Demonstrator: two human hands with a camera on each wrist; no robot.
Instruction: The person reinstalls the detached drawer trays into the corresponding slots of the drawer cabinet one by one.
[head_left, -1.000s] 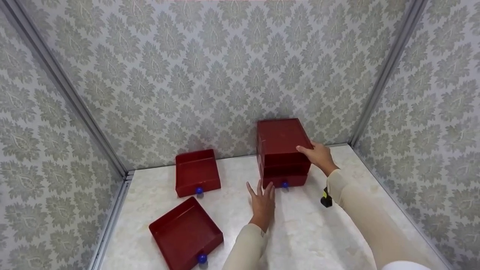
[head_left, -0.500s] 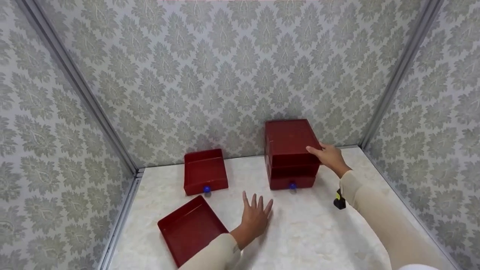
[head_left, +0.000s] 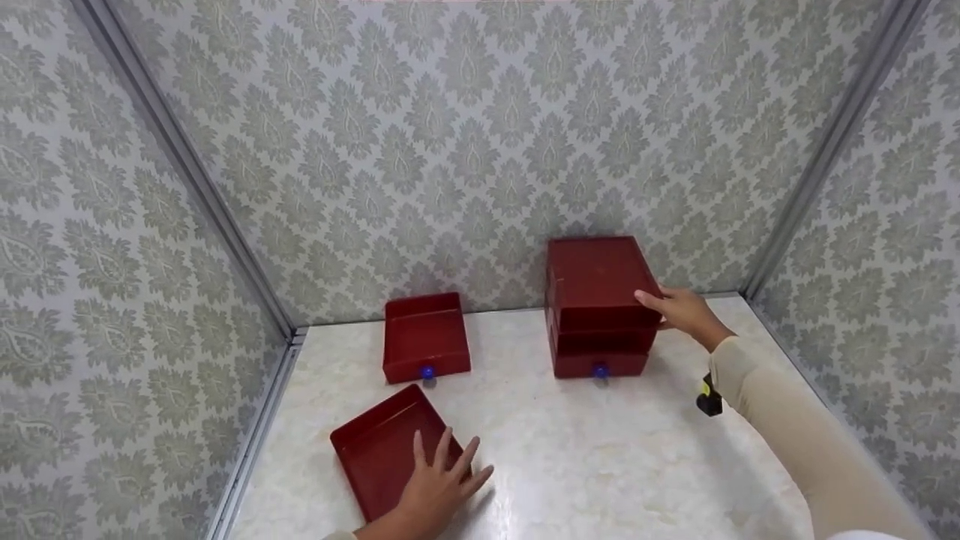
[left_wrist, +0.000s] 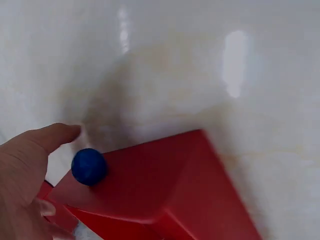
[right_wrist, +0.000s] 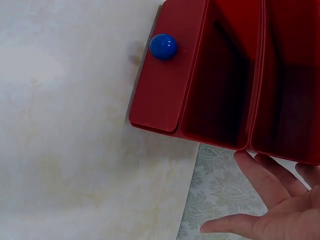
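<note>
A red drawer cabinet (head_left: 600,270) stands against the back wall. Its two upper slots are hollow, and a drawer with a blue knob (right_wrist: 163,46) fills the bottom one. My right hand (head_left: 686,311) holds the cabinet's upper right corner, thumb over the top edge, fingers against the side. In the right wrist view, its fingertips (right_wrist: 242,156) meet that side. My left hand (head_left: 439,484) reaches over the nearer red drawer (head_left: 382,450), fingers spread, overlapping its right side. In the left wrist view, the thumb is close beside that drawer's blue knob (left_wrist: 89,166).
A second red drawer (head_left: 426,337) with a blue knob (head_left: 427,372) lies behind the nearer one, by the back wall. A small black item with a yellow patch (head_left: 709,401) lies beside the right sleeve (head_left: 780,427). Patterned walls (head_left: 465,150) enclose the pale table (head_left: 570,450).
My left hand has moved from the cabinet's front, left and toward me, to the nearer drawer. My right hand stays on the cabinet. The whole head view has shifted, so everything sits further right.
</note>
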